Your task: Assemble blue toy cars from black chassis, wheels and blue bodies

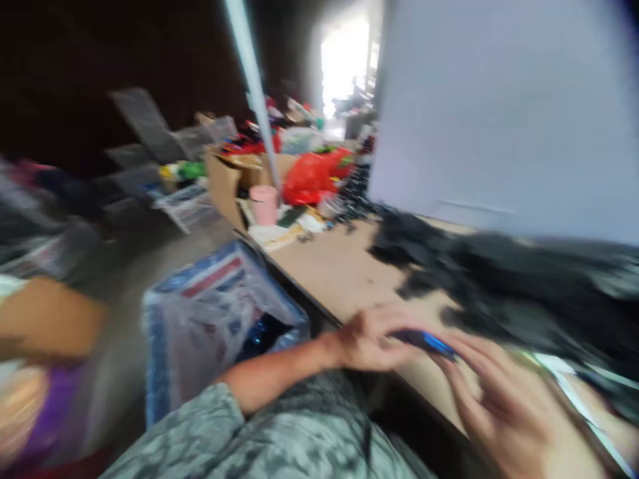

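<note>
A small dark piece with a shiny blue part (433, 342) is held between my two hands above the table edge; blur hides its exact kind. My left hand (374, 338) closes its thumb and fingers on the left end. At the other end, the fingertips of my right hand (499, 392) pinch it. Left of my forearm stands a blue-rimmed bin or bag (154, 352) lined with clear plastic, with dark, glossy blue things (262, 332) inside. Loose black material (479, 273) lies heaped on the table (339, 266) beyond my hands.
At the table's far end are a pink cup (264, 205), a red plastic bag (309, 179) and an open cardboard box (223, 186). A pale pole (252, 73) rises there. A pale panel (504, 113) stands behind the table. Crates and a brown carton (50, 319) occupy the left floor.
</note>
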A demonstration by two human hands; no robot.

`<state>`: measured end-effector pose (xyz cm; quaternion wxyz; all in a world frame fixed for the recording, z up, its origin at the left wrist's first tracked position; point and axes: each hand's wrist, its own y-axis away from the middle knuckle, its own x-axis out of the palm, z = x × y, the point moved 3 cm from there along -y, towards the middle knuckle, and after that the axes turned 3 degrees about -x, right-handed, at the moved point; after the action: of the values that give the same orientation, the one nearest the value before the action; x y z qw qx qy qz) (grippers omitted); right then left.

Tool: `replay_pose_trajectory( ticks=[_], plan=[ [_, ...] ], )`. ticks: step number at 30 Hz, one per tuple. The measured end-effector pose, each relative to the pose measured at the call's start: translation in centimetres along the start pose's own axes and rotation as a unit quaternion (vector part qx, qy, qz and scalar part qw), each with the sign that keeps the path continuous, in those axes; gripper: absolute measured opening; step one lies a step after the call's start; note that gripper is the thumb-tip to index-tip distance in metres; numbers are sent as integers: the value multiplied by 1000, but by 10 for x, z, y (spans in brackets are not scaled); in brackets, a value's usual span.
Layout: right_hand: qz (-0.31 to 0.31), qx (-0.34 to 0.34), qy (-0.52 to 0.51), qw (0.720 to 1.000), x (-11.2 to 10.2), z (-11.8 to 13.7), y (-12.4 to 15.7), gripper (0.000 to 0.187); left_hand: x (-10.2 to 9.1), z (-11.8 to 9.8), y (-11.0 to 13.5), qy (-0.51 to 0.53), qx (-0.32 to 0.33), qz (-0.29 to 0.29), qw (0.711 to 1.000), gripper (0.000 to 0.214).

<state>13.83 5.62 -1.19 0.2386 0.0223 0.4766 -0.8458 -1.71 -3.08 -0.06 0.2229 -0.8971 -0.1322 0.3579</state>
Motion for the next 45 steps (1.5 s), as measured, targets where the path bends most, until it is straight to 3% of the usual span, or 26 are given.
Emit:
replay_pose_trajectory(
  ticks=[4,7,18,21,24,26,29,32,35,37,40,45],
  plan=[
    [40,21,25,999,5,-4,10,24,-6,4,2,38,36,-37,998,24],
    [49,55,26,997,10,-10,14,24,-4,11,3,47,48,-18,998,26],
    [35,52,21,998,14,0,15,32,2,10,5,83,46,-33,995,29],
    [-1,74,63,995,18,0,16,26,5,11,8,56,28,-71,996,31],
    [-71,90,112,987,24,0,16,22,13,15,18,35,-45,-120,991,40],
    [-95,111,96,985,29,2,17,24,23,17,25,52,-63,-98,992,56],
    [-57,185,-28,981,36,5,18,22,33,26,30,96,-53,-59,992,82],
    [-23,220,-87,971,30,6,19,24,31,40,28,131,-73,-64,987,61],
    [-29,184,11,982,12,-1,12,30,22,47,22,187,-100,-46,976,34],
    [7,137,51,989,4,-7,5,38,17,47,19,209,-106,-13,972,31],
    [74,91,25,993,2,-12,-5,26,10,44,14,179,-102,22,978,28],
    [84,111,-2,990,4,-10,-12,20,1,43,8,137,-122,22,983,27]
  ],
)
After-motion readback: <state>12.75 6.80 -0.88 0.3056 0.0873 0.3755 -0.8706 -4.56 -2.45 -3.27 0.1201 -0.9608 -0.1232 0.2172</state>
